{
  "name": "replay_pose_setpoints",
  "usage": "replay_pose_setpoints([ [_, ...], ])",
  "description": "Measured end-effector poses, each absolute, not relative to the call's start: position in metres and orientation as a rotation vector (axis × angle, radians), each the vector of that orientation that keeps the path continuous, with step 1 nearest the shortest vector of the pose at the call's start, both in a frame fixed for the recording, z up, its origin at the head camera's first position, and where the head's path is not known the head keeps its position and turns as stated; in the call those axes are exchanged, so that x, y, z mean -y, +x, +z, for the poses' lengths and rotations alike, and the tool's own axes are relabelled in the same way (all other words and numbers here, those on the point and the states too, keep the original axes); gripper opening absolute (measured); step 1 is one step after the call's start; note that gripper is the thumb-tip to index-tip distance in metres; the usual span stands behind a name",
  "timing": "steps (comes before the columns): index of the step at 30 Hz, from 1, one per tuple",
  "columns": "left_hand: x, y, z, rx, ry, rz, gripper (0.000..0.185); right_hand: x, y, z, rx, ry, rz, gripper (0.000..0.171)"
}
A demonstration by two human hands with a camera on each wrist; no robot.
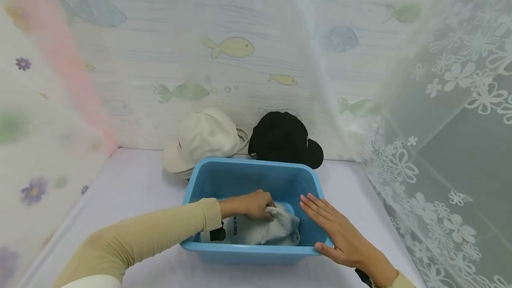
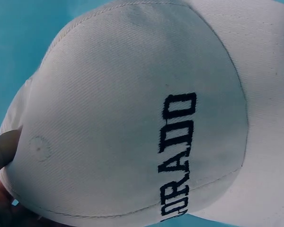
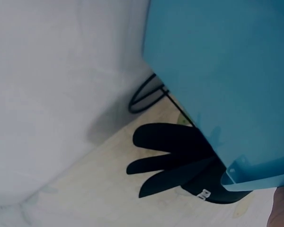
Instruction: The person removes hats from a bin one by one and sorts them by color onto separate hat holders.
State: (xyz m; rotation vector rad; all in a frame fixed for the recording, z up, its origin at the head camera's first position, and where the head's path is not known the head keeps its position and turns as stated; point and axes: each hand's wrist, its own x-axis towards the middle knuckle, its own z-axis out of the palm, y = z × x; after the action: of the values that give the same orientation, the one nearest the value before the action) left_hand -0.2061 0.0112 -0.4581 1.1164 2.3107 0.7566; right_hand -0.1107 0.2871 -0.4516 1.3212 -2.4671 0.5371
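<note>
Inside a blue plastic tub (image 1: 252, 257), my left hand (image 1: 254, 204) pinches a whitish baseball cap (image 1: 248, 231) by the back of its crown. Dark block lettering runs across the cap's front in the left wrist view, where the thumb (image 2: 4, 147) presses against the crown. The cap's brim points left, partly under my sleeve. My right hand (image 1: 340, 232) lies with straight fingers at the tub's right rim, its thumb over the front corner.
Behind the tub, a cream cap (image 1: 210, 134) with more brims beneath it sits at the left. Black caps (image 1: 280, 139) stand beside it; the right wrist view shows several dark brims (image 3: 173, 137). A white cloth (image 1: 148, 181) covers the table, and printed curtains (image 1: 248, 8) hang around it.
</note>
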Motion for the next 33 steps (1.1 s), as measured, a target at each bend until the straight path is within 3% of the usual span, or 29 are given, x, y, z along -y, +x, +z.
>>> replay_pose_setpoints([
  [23,-0.005,-0.222,-0.435,-2.449,1.051,0.856,0.022,-0.286,-0.111,-0.45,2.474,1.295,0.551,0.075],
  [33,0.0,-0.226,-0.424,-2.416,1.147,0.842,0.016,-0.286,-0.11,-0.452,2.447,1.308,0.576,0.075],
])
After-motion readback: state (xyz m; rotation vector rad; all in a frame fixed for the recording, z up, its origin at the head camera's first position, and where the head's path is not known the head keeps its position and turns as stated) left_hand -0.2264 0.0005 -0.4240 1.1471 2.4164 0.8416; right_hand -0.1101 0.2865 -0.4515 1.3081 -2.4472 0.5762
